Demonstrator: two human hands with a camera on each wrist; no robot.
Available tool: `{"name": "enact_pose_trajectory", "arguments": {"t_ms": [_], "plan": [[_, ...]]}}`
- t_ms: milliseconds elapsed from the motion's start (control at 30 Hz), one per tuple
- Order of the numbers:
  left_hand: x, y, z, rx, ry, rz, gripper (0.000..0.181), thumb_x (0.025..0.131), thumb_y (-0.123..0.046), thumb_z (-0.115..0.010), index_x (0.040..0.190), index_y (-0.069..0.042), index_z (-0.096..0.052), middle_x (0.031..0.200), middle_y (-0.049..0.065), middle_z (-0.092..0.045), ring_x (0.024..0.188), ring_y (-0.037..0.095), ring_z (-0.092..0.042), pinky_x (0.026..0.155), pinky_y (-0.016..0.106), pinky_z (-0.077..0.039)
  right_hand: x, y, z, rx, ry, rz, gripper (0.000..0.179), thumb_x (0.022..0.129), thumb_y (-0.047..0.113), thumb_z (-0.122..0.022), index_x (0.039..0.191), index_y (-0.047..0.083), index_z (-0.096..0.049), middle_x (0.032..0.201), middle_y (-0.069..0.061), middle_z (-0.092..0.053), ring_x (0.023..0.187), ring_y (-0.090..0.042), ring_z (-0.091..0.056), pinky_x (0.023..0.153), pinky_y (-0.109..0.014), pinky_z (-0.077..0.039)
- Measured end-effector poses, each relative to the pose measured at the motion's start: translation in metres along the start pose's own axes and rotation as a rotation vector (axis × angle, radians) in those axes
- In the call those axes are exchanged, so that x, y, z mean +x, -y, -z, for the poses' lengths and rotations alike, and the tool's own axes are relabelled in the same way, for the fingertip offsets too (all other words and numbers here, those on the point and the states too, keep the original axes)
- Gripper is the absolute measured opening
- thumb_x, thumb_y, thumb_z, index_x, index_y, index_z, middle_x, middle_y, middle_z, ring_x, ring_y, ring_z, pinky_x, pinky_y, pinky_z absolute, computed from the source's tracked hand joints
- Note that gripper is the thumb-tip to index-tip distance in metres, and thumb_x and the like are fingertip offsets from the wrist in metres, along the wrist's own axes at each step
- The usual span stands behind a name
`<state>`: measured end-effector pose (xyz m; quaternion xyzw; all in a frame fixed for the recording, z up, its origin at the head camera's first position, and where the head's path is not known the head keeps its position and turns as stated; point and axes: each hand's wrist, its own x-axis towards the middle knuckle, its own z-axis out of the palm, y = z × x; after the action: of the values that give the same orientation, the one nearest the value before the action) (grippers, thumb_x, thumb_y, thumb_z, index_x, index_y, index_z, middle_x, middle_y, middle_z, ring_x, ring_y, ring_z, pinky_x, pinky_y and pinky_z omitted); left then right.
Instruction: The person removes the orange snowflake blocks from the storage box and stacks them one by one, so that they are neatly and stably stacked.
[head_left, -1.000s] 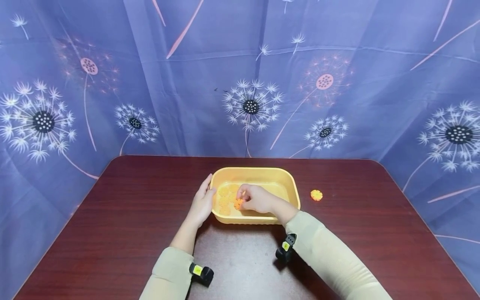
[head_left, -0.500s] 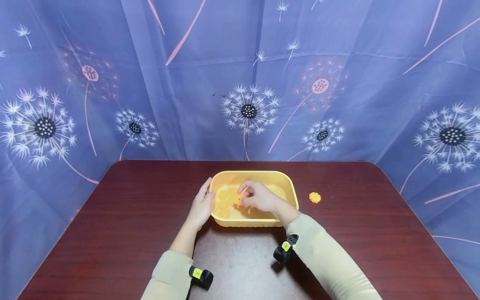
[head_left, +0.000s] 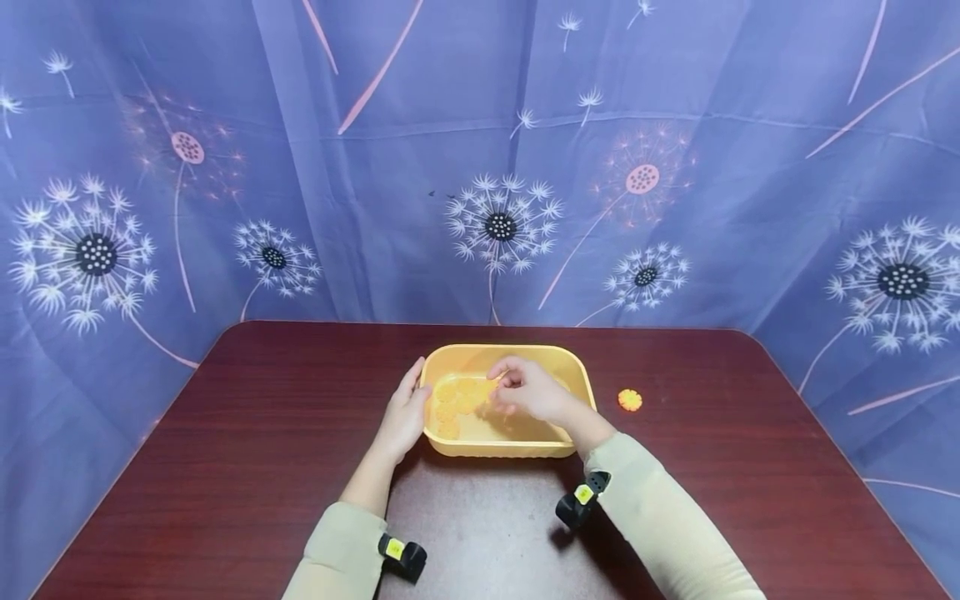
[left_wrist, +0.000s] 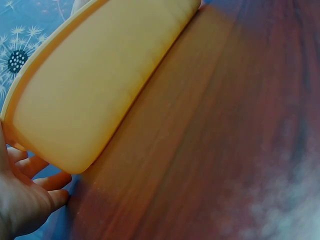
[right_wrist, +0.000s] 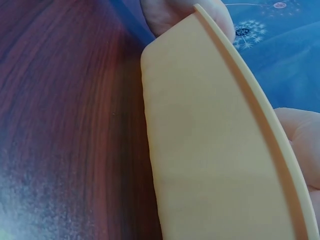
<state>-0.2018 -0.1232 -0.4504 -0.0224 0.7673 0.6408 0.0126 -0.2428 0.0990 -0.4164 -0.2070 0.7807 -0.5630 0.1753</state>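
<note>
We see a yellow tub [head_left: 502,449] near the middle of the frame, set on a dark red-brown table [head_left: 262,450] with its long side facing us. At its left end the left hand [head_left: 401,423] has hold of the wall, thumb at the rim and fingers along the outside; in the left wrist view, at lower left, we see those fingers slightly bent and spread beside the corner of the tub. The right hand [head_left: 536,392] hangs over the inside of the tub, right of its middle, with fingers bent and a gap between thumb and forefinger — we cannot tell whether its tips have hold of anything. In the right wrist view the tub's wall hides most of this hand.

Just left of those fingertips, in the left half of the tub, we see several orange flower-shaped pieces [head_left: 447,408] lying close together, their edges blurring into the yellow. One more flower piece [head_left: 629,400], orange with a yellow middle, lies on the table to the right of the tub, apart from it. Both arms wear pale sleeves [head_left: 667,521] with small black cameras [head_left: 405,560] at the wrists, and across the upper half of the frame hangs a blue curtain [head_left: 382,217] printed with dandelions
</note>
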Motion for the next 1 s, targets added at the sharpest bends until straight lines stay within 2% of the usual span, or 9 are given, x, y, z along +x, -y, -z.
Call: {"name": "enact_pose_trajectory", "arguments": {"t_ms": [200, 400, 500, 667, 1000], "plan": [[0.000, 0.000, -0.001, 0.002, 0.004, 0.007, 0.053, 0.100, -0.019, -0.035, 0.152, -0.019, -0.023, 0.153, 0.015, -0.029, 0.135, 0.029, -0.037, 0.106, 0.048, -0.038, -0.004, -0.001, 0.006, 0.073, -0.016, 0.003, 0.035, 0.083, -0.006, -0.057, 0.116, -0.014, -0.048, 0.080, -0.008, -0.062, 0.066, -0.017, -0.061, 0.066, -0.029, -0.055], [0.000, 0.002, 0.000, -0.018, 0.009, 0.002, 0.053, 0.101, -0.020, -0.035, 0.152, -0.019, -0.022, 0.154, 0.014, -0.029, 0.136, 0.027, -0.036, 0.107, 0.047, -0.038, -0.011, 0.003, 0.012, 0.096, -0.036, 0.007, 0.035, 0.085, -0.005, -0.055, 0.118, -0.014, -0.047, 0.090, -0.028, -0.062, 0.076, -0.024, -0.067, 0.071, -0.036, -0.058], [0.000, 0.002, 0.000, -0.018, 0.005, -0.004, 0.053, 0.101, -0.019, -0.035, 0.152, -0.018, -0.022, 0.153, 0.014, -0.029, 0.135, 0.028, -0.037, 0.107, 0.047, -0.037, -0.012, 0.005, 0.015, 0.097, -0.048, 0.001, 0.037, 0.086, -0.003, -0.056, 0.119, -0.015, -0.047, 0.093, -0.032, -0.060, 0.078, -0.028, -0.068, 0.073, -0.042, -0.058], [0.001, 0.002, 0.000, -0.016, 0.005, -0.011, 0.053, 0.101, -0.018, -0.035, 0.152, -0.017, -0.022, 0.153, 0.016, -0.029, 0.136, 0.029, -0.036, 0.107, 0.048, -0.036, -0.015, 0.007, 0.022, 0.129, -0.074, -0.017, 0.036, 0.086, -0.002, -0.058, 0.118, -0.013, -0.047, 0.090, -0.023, -0.062, 0.077, -0.027, -0.068, 0.076, -0.051, -0.056], [0.001, 0.003, -0.001, -0.014, -0.002, -0.013, 0.053, 0.100, -0.018, -0.036, 0.152, -0.017, -0.022, 0.153, 0.015, -0.028, 0.136, 0.029, -0.036, 0.108, 0.047, -0.036, -0.023, 0.009, 0.039, 0.182, -0.125, 0.014, 0.035, 0.086, -0.004, -0.057, 0.119, -0.012, -0.047, 0.087, -0.012, -0.064, 0.072, -0.015, -0.068, 0.070, -0.038, -0.058]]}}
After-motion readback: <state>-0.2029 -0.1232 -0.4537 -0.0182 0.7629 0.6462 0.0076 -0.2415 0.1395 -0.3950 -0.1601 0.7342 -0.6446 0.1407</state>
